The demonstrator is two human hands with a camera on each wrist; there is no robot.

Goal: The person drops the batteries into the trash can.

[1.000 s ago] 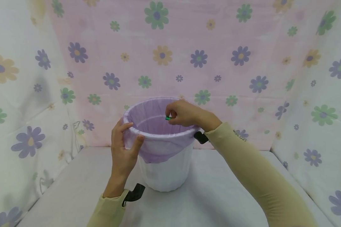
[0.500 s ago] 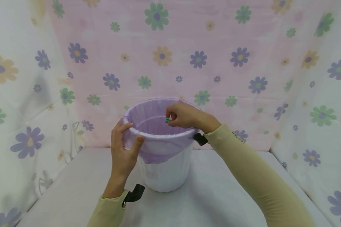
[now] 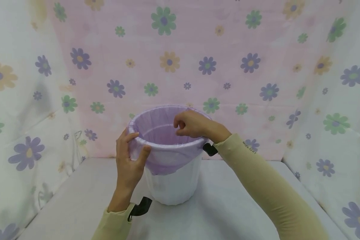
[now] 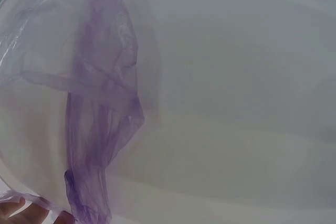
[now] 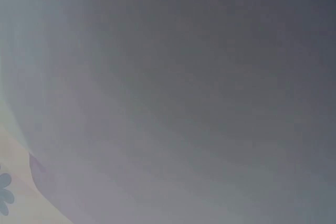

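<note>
On the grey tabletop of the head view stands a white bin lined with a purple bag; the left hand grips the near rim, thumb and fingers curled over the folded liner. The right hand hangs above the opening, fingers loosely curled, seemingly holding nothing, though its fingertips are partly hidden. Left wrist view: bin wall close up, bag edge draped down it. Right wrist view: only a grey blur.
</note>
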